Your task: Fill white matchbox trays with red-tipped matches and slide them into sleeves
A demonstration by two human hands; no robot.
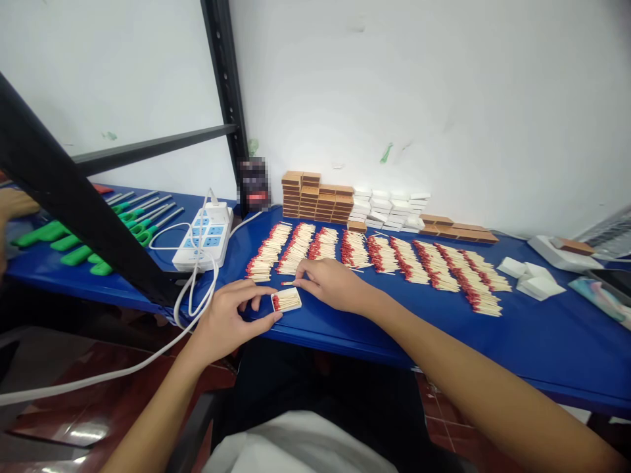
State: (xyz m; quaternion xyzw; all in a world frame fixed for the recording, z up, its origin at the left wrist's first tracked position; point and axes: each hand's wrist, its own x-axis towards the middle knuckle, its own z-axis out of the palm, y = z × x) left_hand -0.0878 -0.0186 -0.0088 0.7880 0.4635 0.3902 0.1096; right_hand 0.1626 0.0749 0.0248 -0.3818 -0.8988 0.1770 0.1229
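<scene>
My left hand (231, 315) pinches the near end of a small white matchbox tray (286, 300) filled with red-tipped matches, resting on the blue table (517, 335). My right hand (331, 282) lies just right of the tray, fingers curled and pinched on a single match (288, 283) beside it. Directly behind both hands run several rows of red-tipped matches (374, 256) laid out side by side across the table.
Brown matchbox sleeves (315, 196) and white trays (389, 209) are stacked against the wall. A white power strip (204, 236) with cable lies left, past it green-handled tools (133, 220). A black shelf strut (73, 203) crosses the left. Loose white trays (530, 279) sit right.
</scene>
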